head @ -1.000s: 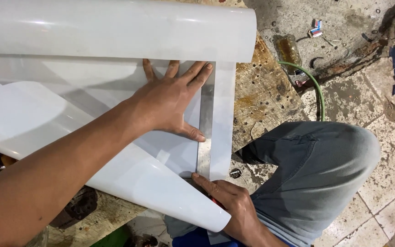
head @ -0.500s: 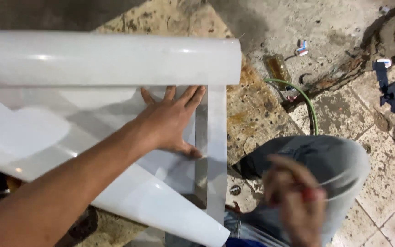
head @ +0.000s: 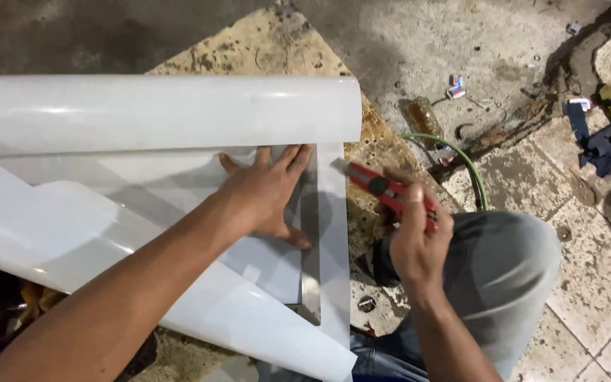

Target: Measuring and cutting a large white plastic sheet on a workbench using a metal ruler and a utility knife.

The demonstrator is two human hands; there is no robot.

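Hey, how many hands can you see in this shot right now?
2. The left hand lies flat on the white sheet, beside a metal straightedge. The right hand holds a red utility knife above the knee, clear of the sheet. No others show.

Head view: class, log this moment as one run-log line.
left hand: pressed flat on white sheet beside metal ruler | right hand: holds red utility knife, clear of sheet | roll: partly unrolled

Red utility knife [head: 389,192], glossy white sheet roll [head: 157,113].
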